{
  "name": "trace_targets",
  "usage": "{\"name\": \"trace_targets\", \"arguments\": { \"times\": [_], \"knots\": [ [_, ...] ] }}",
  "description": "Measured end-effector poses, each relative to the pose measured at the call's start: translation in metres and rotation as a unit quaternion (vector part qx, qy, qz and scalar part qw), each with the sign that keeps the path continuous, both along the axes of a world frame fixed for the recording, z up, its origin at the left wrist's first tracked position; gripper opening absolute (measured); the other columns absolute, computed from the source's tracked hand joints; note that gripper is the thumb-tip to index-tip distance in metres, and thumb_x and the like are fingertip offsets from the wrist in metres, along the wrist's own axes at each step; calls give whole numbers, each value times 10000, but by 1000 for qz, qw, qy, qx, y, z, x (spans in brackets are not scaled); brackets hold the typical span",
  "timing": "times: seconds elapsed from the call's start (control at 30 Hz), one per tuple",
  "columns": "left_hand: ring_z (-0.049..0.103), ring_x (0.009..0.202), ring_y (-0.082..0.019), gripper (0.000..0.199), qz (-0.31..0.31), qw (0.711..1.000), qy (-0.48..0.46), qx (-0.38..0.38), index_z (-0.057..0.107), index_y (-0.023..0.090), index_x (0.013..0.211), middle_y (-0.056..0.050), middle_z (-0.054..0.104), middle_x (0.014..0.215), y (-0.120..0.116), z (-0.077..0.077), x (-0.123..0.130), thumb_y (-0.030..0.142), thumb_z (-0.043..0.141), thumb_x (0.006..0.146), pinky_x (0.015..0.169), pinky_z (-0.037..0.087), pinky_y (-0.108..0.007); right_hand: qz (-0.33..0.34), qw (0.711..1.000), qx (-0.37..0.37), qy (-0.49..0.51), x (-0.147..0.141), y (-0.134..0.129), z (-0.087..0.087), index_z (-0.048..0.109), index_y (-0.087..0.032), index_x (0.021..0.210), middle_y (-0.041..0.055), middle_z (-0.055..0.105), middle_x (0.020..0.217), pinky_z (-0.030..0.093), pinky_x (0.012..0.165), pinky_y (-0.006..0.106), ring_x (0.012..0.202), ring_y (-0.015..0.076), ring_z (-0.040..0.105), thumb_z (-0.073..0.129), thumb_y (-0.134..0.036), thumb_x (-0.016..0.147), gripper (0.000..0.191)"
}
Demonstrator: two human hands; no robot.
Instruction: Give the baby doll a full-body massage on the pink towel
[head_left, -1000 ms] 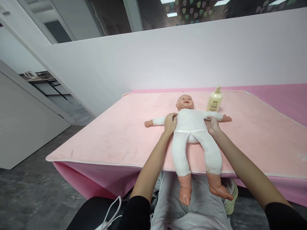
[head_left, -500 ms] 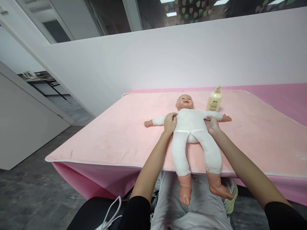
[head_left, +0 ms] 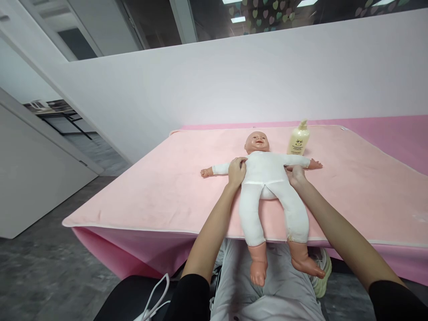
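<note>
Baby doll (head_left: 265, 167) lies face-up between your part-curled left hand (head_left: 237, 172) and right hand (head_left: 296, 175), grip unclear. Uneven lifting could let its unsupported head (head_left: 257, 141) loll.

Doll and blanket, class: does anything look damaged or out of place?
The doll has a brownish patch above the ankle at picture right, marring its white cloth, and both feet overhang the blanket's edge.
</note>
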State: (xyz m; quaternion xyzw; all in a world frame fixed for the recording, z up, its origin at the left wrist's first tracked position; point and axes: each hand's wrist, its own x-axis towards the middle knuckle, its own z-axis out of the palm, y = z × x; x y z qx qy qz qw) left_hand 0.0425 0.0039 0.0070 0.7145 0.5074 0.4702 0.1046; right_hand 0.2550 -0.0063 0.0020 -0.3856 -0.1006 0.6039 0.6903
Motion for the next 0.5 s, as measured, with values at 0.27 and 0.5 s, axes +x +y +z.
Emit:
{"name": "trace_targets", "arguments": {
  "times": [0.27,0.5],
  "knots": [
    [572,903,-178,241,-2,1000,-2,3,609,172,874,-58,648,913,1,-1,0,84,410,771,863,444,-330,11,999,-36,20,1,1,0,514,-113,878,58,611,775,557,747,326,695,136,618,326,37,560,398],
    [571,907,-179,242,-2,1000,-2,1,609,167,877,-62,651,920,1,-1,0,79,410,772,862,444,-333,-2,998,-55,2,4,5,-4,518,-123,870,43,613,751,565,726,297,668,120,611,363,32,650,311]
  ]
}}
